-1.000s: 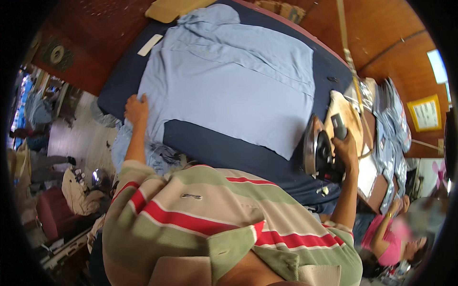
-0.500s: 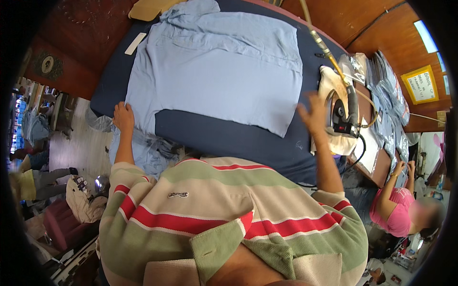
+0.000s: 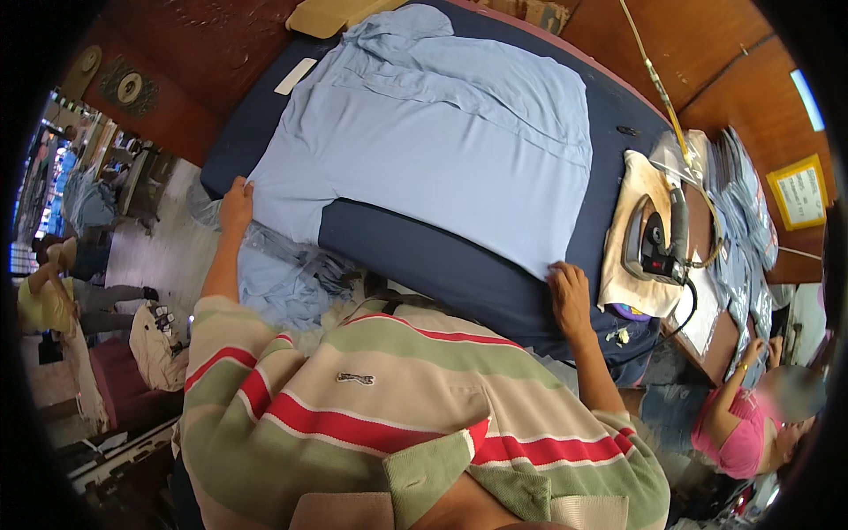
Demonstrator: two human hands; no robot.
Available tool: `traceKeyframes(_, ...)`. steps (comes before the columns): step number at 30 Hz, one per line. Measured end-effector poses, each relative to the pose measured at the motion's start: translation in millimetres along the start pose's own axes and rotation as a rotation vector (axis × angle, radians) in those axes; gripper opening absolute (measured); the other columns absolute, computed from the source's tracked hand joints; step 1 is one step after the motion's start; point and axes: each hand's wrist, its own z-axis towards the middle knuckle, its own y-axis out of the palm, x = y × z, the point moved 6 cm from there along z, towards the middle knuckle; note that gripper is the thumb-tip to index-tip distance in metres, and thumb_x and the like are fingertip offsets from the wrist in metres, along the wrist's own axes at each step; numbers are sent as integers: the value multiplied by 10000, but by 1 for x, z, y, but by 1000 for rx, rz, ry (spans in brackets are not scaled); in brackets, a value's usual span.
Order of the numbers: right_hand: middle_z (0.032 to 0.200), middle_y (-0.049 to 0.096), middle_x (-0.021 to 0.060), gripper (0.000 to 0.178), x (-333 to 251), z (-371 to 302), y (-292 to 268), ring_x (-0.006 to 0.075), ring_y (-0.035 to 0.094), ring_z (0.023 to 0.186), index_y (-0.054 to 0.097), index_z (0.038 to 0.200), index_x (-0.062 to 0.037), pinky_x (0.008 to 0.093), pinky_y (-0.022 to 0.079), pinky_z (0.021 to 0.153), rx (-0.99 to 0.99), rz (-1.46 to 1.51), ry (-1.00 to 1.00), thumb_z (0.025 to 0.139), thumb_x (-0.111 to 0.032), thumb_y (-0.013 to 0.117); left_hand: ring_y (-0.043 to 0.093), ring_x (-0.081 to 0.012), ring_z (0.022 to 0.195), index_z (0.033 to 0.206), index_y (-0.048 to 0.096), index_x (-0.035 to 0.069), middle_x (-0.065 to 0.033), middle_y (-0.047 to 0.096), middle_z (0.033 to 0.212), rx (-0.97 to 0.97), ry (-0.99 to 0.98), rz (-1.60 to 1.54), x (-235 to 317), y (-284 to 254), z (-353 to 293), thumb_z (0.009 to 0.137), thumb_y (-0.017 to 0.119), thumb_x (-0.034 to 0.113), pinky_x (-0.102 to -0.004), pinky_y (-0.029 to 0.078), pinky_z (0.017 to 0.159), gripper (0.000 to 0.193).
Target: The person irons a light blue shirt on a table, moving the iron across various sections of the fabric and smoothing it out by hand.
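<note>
A light blue shirt (image 3: 450, 168) lies spread over a dark navy padded ironing table (image 3: 415, 252). My left hand (image 3: 236, 205) is closed on the shirt's left edge, at what looks like a sleeve end. With my right hand (image 3: 570, 291) I pinch the shirt's near right corner. The cloth runs taut along the near edge between them. Creases cross its far half. To the right of my right hand, a steam iron (image 3: 655, 237) with a dark handle rests on a scorched cream cloth pad (image 3: 632, 190).
A hose (image 3: 658, 84) hangs from above to the iron. Bagged folded shirts (image 3: 742, 208) are stacked at the right, where a person in pink (image 3: 738, 428) works. A white strip (image 3: 295, 76) and a tan box (image 3: 340, 13) lie at the far left. More blue cloth (image 3: 283, 283) hangs below the near edge.
My right hand, open near the iron before, has come to the shirt's near right corner and gripped it. The shirt's near edge is pulled straighter. The whole view has shifted slightly.
</note>
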Motion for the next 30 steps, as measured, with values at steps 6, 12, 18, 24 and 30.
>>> traceKeyframes(6,1028,587,120,192,-43,-52,-17,298,515,1006,561,994,-32,394,381,853,-273,262,133,841,-148,560,578,-408,805,906,551,18,-216,620,828,-383,-56,-46,-63,-48,-41,879,521,264,-416,435,695,249)
traceKeyframes(12,1030,585,194,279,9,45,-7,342,552,978,556,1073,23,380,404,880,130,409,395,891,-181,501,578,-329,986,1150,531,42,-159,610,1058,-89,86,-145,-52,-12,17,857,532,345,-375,435,861,422)
traceKeyframes(18,1388,373,123,429,72,163,61,300,338,1275,443,1310,-158,448,282,1008,45,-291,300,928,-351,424,584,-321,996,1134,512,109,-138,598,1099,123,72,142,28,51,120,853,512,347,-458,454,832,369)
traceKeyframes(24,1400,367,120,453,120,141,70,306,334,1285,438,1326,-189,457,269,1020,-58,-365,651,940,-413,360,572,-285,1010,1063,541,131,-96,596,1092,6,-202,205,-21,38,133,834,519,298,-461,432,826,284)
traceKeyframes(30,1290,461,192,449,160,221,75,359,424,1191,536,1197,-72,428,314,999,156,-148,522,947,-401,359,502,-261,1114,1151,544,132,-81,557,1184,164,222,6,71,42,195,829,567,362,-458,370,910,396)
